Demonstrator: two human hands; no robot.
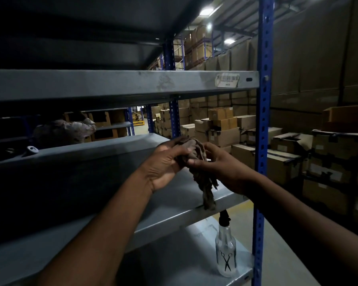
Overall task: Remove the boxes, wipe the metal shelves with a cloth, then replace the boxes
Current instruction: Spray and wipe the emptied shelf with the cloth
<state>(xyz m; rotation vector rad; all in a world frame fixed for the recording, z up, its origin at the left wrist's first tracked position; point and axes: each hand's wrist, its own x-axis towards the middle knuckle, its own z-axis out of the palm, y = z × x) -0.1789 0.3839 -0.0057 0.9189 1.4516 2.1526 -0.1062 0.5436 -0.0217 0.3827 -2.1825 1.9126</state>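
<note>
A brown, bunched cloth [203, 182] hangs between my two hands above the middle grey metal shelf [174, 205]; its lower end touches the shelf's front edge. My left hand [163, 166] grips the cloth's upper part from the left. My right hand [221, 168] pinches it from the right. No boxes stand on the shelf levels I can see. The shelf above [122, 83] carries a worn label at its right end.
A clear spray bottle [225, 252] with a scissors print stands on the lower shelf by the blue upright [261, 141]. A crumpled bundle [66, 129] and a small round cap [32, 150] lie at the shelf's far left. Stacked cardboard boxes [287, 162] fill the floor beyond.
</note>
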